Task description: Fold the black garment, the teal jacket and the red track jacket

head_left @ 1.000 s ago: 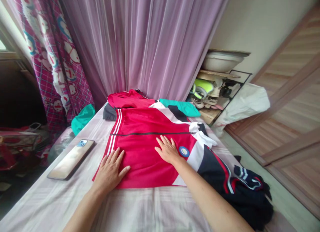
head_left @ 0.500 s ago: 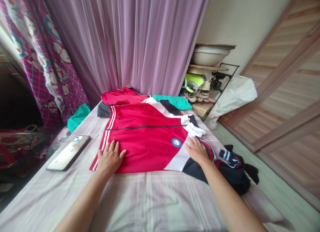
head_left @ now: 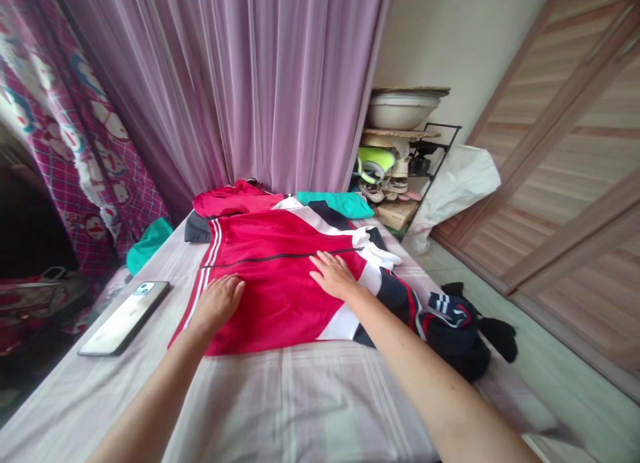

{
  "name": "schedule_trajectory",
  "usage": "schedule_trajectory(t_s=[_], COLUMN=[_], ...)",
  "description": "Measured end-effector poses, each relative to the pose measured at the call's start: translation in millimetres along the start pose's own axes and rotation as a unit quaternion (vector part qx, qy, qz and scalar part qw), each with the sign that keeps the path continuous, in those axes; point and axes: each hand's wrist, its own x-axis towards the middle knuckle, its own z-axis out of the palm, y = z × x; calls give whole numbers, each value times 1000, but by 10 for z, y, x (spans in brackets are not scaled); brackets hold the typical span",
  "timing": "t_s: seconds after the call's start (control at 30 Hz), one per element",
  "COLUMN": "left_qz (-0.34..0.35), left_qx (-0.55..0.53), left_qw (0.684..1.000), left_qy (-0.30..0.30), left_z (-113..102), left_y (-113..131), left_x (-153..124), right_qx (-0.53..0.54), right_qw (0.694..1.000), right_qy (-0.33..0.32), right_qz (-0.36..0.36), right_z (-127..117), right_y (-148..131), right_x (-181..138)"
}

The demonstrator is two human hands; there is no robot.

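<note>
A red track jacket [head_left: 280,303] with white stripes and a dark zip line lies flat on the striped bed [head_left: 300,410]. My left hand [head_left: 218,303] rests flat on its near left part, fingers together and stretched out. Flat on the middle of the jacket, just below the zip line, lies my right hand [head_left: 334,276] with fingers spread. The jacket's white, navy and red sleeve [head_left: 395,293] trails off to the right toward a dark bunched garment [head_left: 457,330] at the bed's right edge.
A phone [head_left: 125,316] lies on the bed to the left. Folded red, grey and teal clothes [head_left: 240,200] sit at the far end before a purple curtain [head_left: 240,83]. A shoe rack [head_left: 400,170] with a basin stands right, beside a wooden sliding door [head_left: 565,183].
My right hand moved from the sleeve at the right back to the middle of the jacket. My left hand shifted slightly up the jacket. The camera turned a little to the right.
</note>
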Motion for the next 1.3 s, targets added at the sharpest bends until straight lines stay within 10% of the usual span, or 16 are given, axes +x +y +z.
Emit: schedule_trajectory(t_s=[0.33,0.53,0.77,1.3], left_qz=[-47,-56,-70,-69], left_qx=[56,73,41,-8], left_qw=[996,992,993,996], left_qy=[-48,-89,-87,-54], left_z=[246,139,76,72], left_y=[-45,58,119,193], left_x=[-24,25,-1,-12], right_qx=[-89,-87,-69,-70], right_qw=[952,945,984,973], right_qy=[29,10,33,7], right_qz=[293,314,164,219], right_z=[243,4,195,343], right_y=[1277,965,423,423], right_x=[-407,-339,-439,-524])
